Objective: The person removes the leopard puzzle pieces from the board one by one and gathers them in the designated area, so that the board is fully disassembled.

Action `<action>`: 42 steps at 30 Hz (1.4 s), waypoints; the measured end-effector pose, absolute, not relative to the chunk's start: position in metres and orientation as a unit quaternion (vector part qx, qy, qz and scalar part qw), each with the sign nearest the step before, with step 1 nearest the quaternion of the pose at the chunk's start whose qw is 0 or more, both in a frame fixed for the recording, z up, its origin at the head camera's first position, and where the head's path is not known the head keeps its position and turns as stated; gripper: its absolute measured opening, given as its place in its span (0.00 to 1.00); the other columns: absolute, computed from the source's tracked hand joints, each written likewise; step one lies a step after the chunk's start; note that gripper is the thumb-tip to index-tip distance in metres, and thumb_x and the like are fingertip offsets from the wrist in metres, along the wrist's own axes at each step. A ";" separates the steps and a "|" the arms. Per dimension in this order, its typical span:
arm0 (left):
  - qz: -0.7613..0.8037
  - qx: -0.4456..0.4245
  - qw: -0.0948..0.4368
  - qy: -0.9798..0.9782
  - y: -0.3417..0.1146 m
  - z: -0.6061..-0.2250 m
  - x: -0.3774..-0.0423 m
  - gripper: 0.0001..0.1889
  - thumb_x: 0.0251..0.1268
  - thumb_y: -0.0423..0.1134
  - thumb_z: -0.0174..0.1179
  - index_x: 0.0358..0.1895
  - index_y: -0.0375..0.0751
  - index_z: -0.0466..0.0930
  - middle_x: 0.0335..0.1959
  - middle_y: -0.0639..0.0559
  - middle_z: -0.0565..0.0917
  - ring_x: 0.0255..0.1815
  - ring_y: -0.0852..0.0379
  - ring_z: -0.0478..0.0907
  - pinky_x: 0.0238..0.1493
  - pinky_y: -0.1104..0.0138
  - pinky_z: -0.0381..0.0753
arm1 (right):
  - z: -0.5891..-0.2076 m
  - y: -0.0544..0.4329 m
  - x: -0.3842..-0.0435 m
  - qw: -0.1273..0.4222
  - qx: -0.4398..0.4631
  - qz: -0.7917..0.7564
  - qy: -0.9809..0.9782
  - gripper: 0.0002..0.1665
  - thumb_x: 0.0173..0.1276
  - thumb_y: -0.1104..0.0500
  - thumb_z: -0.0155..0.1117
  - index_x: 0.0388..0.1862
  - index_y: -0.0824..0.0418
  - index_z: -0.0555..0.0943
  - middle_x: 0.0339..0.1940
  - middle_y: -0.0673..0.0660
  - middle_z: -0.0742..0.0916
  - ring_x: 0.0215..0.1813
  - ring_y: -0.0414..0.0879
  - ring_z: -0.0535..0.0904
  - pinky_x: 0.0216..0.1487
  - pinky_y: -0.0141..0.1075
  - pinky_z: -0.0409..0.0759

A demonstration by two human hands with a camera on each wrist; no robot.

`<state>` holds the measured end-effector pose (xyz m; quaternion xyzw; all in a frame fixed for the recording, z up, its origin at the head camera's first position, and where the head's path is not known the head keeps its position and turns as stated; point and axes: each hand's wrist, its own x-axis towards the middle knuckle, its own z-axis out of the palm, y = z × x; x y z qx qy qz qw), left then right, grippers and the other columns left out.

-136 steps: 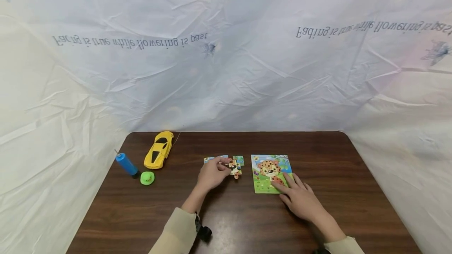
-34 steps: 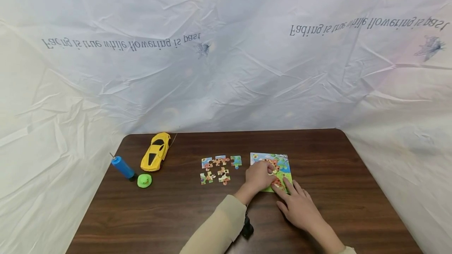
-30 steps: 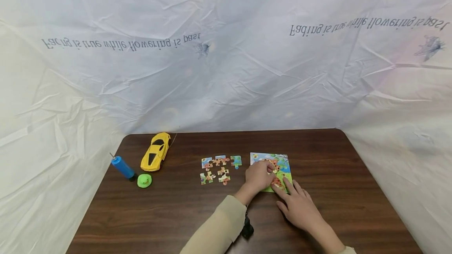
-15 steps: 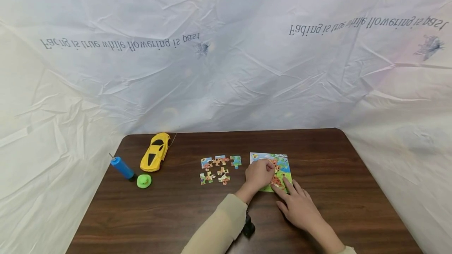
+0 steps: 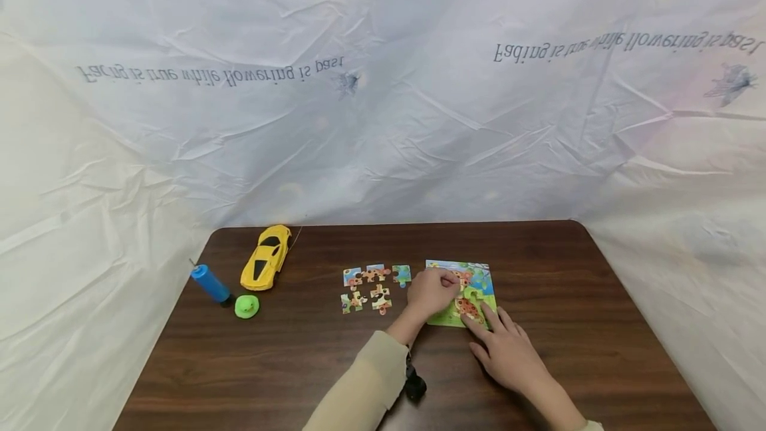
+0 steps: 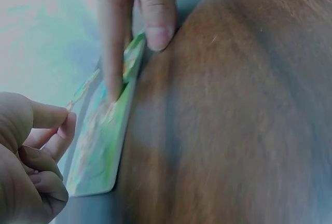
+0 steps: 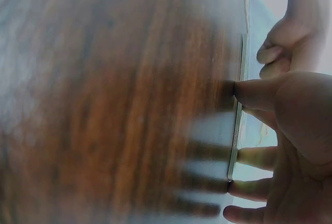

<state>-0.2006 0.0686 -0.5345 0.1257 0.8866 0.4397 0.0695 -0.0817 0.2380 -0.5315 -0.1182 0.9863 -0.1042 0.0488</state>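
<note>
In the head view a square leopard puzzle board (image 5: pixel 444 318) lies flat on the dark wooden table. My left hand (image 5: pixel 429 294) is over its left half and hides much of the leopard's face. Seen from the left wrist, thumb and index finger pinch a thin puzzle piece (image 6: pixel 85 88), tilted up above the board. My right hand (image 5: pixel 510 352) rests on the lower right corner with its fingers spread and fairly straight. In the right wrist view its thumb and fingertips meet the board's edge (image 7: pixel 236 136).
Left of the board lie several loose puzzle pieces (image 5: pixel 380 298) in two rows. Farther left are a yellow toy car (image 5: pixel 266 258), a blue cylinder (image 5: pixel 208 281) with a black end, and a green rubber duck (image 5: pixel 247 306). White printed fabric (image 5: pixel 383 151) hangs behind the table.
My left hand has gone from the loose pieces to the board, then drawn slightly left with a pinched piece. The loose pieces now lie spaced apart. My right hand has stayed on the corner.
</note>
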 end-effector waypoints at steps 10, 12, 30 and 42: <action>0.455 0.112 0.076 0.880 0.023 -0.523 -0.201 0.04 0.71 0.46 0.68 0.39 0.54 0.91 0.32 0.66 0.85 0.32 0.67 0.80 0.37 0.64 0.80 | -0.535 0.240 -0.085 0.052 -0.122 -0.107 0.985 0.32 0.76 0.48 0.66 0.76 0.49 0.75 0.77 0.68 0.70 0.73 0.76 0.65 0.59 0.71 0.71; 0.454 0.109 0.072 0.882 0.014 -0.521 -0.201 0.04 0.71 0.46 0.68 0.39 0.54 0.91 0.33 0.65 0.86 0.33 0.66 0.81 0.38 0.63 0.80 | -0.535 0.239 -0.085 0.053 -0.122 -0.108 0.985 0.32 0.76 0.48 0.66 0.77 0.49 0.75 0.77 0.68 0.70 0.73 0.76 0.65 0.59 0.71 0.71; 0.435 0.082 0.077 0.893 -0.051 -0.527 -0.194 0.03 0.69 0.42 0.70 0.39 0.50 0.91 0.40 0.56 0.89 0.33 0.61 0.84 0.34 0.59 0.82 | -0.541 0.243 -0.085 0.038 -0.125 -0.102 0.986 0.32 0.76 0.49 0.67 0.76 0.49 0.75 0.77 0.69 0.70 0.73 0.77 0.65 0.59 0.72 0.71; 0.351 0.088 0.060 0.930 -0.051 -0.534 -0.191 0.03 0.69 0.43 0.68 0.36 0.55 0.90 0.31 0.64 0.84 0.29 0.63 0.78 0.25 0.63 0.75 | -0.541 0.243 -0.085 0.034 -0.130 -0.105 0.985 0.32 0.75 0.49 0.67 0.77 0.48 0.75 0.77 0.69 0.70 0.73 0.76 0.65 0.59 0.71 0.71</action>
